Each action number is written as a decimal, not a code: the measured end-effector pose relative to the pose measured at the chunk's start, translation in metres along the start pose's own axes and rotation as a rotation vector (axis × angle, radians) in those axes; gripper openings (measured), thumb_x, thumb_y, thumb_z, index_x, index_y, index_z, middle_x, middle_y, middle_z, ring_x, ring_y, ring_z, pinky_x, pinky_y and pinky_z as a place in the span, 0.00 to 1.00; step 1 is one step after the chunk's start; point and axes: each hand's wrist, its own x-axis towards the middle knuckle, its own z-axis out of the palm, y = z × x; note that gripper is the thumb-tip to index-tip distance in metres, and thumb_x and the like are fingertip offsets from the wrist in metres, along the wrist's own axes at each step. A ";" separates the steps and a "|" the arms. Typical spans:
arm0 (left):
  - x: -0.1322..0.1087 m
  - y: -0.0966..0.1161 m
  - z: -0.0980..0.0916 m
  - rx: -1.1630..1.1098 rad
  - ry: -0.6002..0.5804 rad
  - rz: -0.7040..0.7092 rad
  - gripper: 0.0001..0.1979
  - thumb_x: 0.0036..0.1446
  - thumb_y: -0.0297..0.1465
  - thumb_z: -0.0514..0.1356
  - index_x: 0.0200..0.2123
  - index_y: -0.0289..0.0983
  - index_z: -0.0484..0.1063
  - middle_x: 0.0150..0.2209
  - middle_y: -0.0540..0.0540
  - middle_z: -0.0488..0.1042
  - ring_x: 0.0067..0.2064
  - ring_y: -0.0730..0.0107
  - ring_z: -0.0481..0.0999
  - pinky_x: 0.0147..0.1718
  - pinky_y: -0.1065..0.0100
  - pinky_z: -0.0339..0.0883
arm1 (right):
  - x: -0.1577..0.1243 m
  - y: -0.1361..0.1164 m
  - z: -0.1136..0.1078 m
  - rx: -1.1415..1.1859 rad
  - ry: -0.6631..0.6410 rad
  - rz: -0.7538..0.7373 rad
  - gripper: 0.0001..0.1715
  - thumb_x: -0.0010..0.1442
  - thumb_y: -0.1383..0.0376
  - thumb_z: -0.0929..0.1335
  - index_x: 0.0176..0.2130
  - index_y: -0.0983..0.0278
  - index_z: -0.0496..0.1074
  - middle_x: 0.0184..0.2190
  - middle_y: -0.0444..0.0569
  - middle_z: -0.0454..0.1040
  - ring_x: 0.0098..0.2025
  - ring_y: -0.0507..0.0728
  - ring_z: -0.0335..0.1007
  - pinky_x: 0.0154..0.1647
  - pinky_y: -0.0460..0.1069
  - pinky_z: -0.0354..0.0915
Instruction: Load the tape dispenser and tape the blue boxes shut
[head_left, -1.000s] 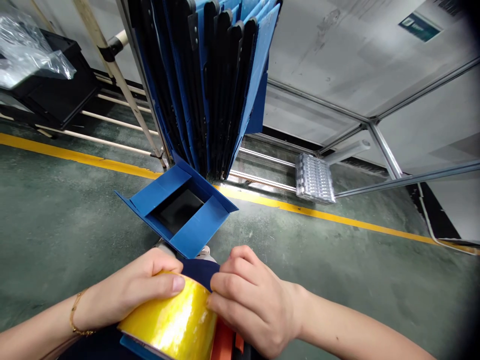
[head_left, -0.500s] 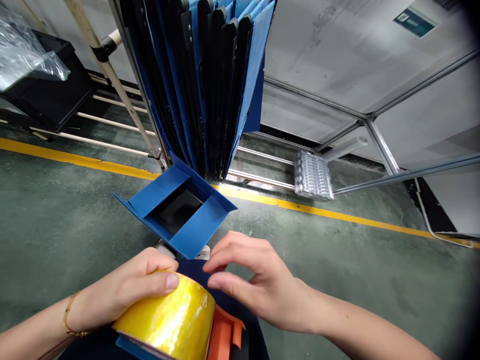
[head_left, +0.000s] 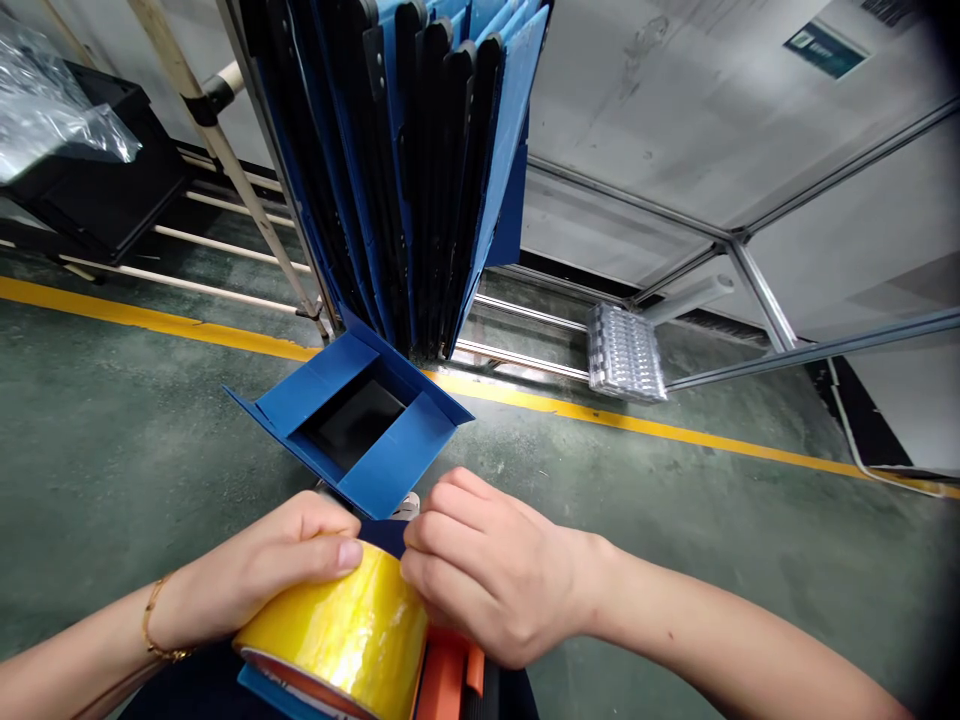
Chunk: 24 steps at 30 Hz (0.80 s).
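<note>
Green floor point(head_left: 112, 450) — open blue box point(head_left: 352, 420) just beyond both hands' grip on yellow tape roll point(head_left: 337, 640).

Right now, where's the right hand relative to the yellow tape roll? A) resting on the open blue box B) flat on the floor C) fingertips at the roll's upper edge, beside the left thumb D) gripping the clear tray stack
C: the right hand has its fingers curled against the top edge of the yellow tape roll, next to the thumb of the left hand, which grasps the roll; the open blue box lies beyond, untouched.
</note>
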 end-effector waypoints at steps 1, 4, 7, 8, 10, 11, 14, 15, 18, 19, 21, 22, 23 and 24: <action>0.000 0.000 0.000 -0.021 -0.004 -0.003 0.19 0.44 0.43 0.53 0.16 0.36 0.50 0.16 0.54 0.47 0.19 0.80 0.47 0.17 0.74 0.41 | -0.003 0.000 0.001 0.010 0.011 0.005 0.10 0.48 0.74 0.59 0.24 0.73 0.68 0.20 0.51 0.67 0.23 0.53 0.52 0.21 0.49 0.52; 0.000 -0.002 -0.002 -0.052 0.020 -0.026 0.19 0.44 0.44 0.53 0.16 0.36 0.51 0.17 0.54 0.49 0.20 0.79 0.48 0.18 0.74 0.41 | -0.011 -0.001 0.001 0.074 0.018 0.050 0.07 0.49 0.73 0.61 0.26 0.72 0.67 0.23 0.51 0.67 0.25 0.53 0.54 0.22 0.49 0.53; 0.000 -0.003 -0.003 -0.050 0.045 -0.041 0.19 0.43 0.44 0.53 0.16 0.36 0.51 0.18 0.54 0.49 0.20 0.78 0.49 0.18 0.74 0.41 | -0.015 -0.002 -0.002 0.201 0.015 0.164 0.07 0.51 0.72 0.61 0.32 0.72 0.66 0.29 0.51 0.68 0.30 0.53 0.57 0.28 0.50 0.57; 0.000 -0.003 -0.003 -0.057 0.046 -0.043 0.19 0.43 0.44 0.53 0.16 0.36 0.51 0.17 0.54 0.49 0.20 0.78 0.49 0.18 0.74 0.41 | -0.015 -0.002 -0.002 0.241 0.005 0.203 0.09 0.51 0.72 0.61 0.36 0.72 0.65 0.31 0.52 0.68 0.32 0.53 0.58 0.30 0.49 0.58; 0.000 -0.003 -0.003 -0.077 0.035 -0.051 0.19 0.43 0.44 0.53 0.16 0.36 0.52 0.17 0.54 0.50 0.20 0.79 0.49 0.18 0.74 0.42 | -0.014 -0.003 -0.002 0.277 -0.019 0.247 0.13 0.52 0.71 0.61 0.40 0.71 0.63 0.35 0.52 0.67 0.34 0.52 0.58 0.32 0.49 0.58; 0.000 -0.003 -0.003 -0.082 0.034 -0.056 0.19 0.43 0.44 0.53 0.16 0.35 0.52 0.17 0.54 0.50 0.20 0.79 0.49 0.18 0.74 0.42 | -0.014 -0.003 -0.001 0.274 -0.024 0.246 0.13 0.52 0.71 0.61 0.41 0.70 0.63 0.35 0.52 0.67 0.34 0.52 0.58 0.32 0.48 0.59; 0.001 -0.001 -0.002 -0.061 0.033 -0.073 0.19 0.42 0.45 0.53 0.17 0.35 0.53 0.17 0.54 0.51 0.20 0.78 0.50 0.18 0.74 0.43 | -0.010 -0.002 0.005 0.214 0.019 0.188 0.10 0.53 0.72 0.60 0.35 0.69 0.67 0.31 0.49 0.69 0.30 0.50 0.58 0.28 0.46 0.58; 0.001 -0.001 -0.002 -0.047 0.036 -0.074 0.19 0.42 0.45 0.53 0.17 0.36 0.53 0.17 0.54 0.50 0.20 0.78 0.50 0.18 0.74 0.43 | -0.009 -0.002 0.007 0.191 0.039 0.162 0.11 0.53 0.73 0.58 0.32 0.70 0.68 0.28 0.49 0.69 0.28 0.51 0.57 0.26 0.46 0.58; 0.001 -0.003 -0.002 -0.044 0.042 -0.052 0.19 0.42 0.44 0.53 0.16 0.36 0.52 0.18 0.54 0.50 0.20 0.78 0.49 0.18 0.74 0.43 | -0.008 -0.002 0.009 0.131 0.081 0.095 0.17 0.54 0.74 0.55 0.25 0.72 0.69 0.24 0.51 0.69 0.25 0.51 0.55 0.22 0.47 0.57; 0.001 -0.004 -0.002 -0.062 0.033 -0.040 0.18 0.43 0.43 0.53 0.17 0.36 0.52 0.17 0.54 0.50 0.20 0.78 0.49 0.18 0.74 0.42 | -0.009 -0.002 0.009 0.123 0.094 0.083 0.17 0.54 0.74 0.55 0.25 0.73 0.69 0.23 0.52 0.69 0.24 0.52 0.55 0.22 0.47 0.57; 0.000 -0.005 -0.003 -0.089 0.023 -0.027 0.18 0.43 0.43 0.53 0.17 0.36 0.53 0.18 0.54 0.50 0.20 0.79 0.49 0.18 0.75 0.42 | -0.011 -0.003 0.009 0.129 0.120 0.068 0.16 0.53 0.75 0.55 0.26 0.73 0.69 0.23 0.53 0.69 0.24 0.52 0.55 0.21 0.47 0.57; -0.001 -0.005 -0.002 -0.094 0.027 -0.031 0.18 0.43 0.43 0.53 0.17 0.36 0.53 0.18 0.54 0.50 0.20 0.78 0.49 0.18 0.75 0.43 | -0.013 -0.003 0.010 0.137 0.129 0.068 0.15 0.53 0.75 0.56 0.26 0.74 0.69 0.23 0.53 0.69 0.24 0.52 0.55 0.21 0.47 0.57; -0.001 -0.005 -0.002 -0.091 0.037 -0.039 0.18 0.42 0.43 0.53 0.17 0.36 0.53 0.18 0.54 0.50 0.20 0.78 0.49 0.18 0.75 0.43 | -0.015 -0.004 0.010 0.144 0.140 0.074 0.14 0.52 0.75 0.56 0.27 0.74 0.69 0.24 0.53 0.69 0.25 0.52 0.56 0.21 0.47 0.57; -0.001 -0.004 -0.002 -0.082 0.058 -0.051 0.18 0.42 0.44 0.54 0.16 0.36 0.53 0.18 0.54 0.50 0.20 0.78 0.49 0.18 0.75 0.43 | -0.016 -0.004 0.011 0.152 0.152 0.089 0.12 0.52 0.75 0.57 0.28 0.74 0.68 0.24 0.52 0.69 0.25 0.52 0.56 0.22 0.47 0.58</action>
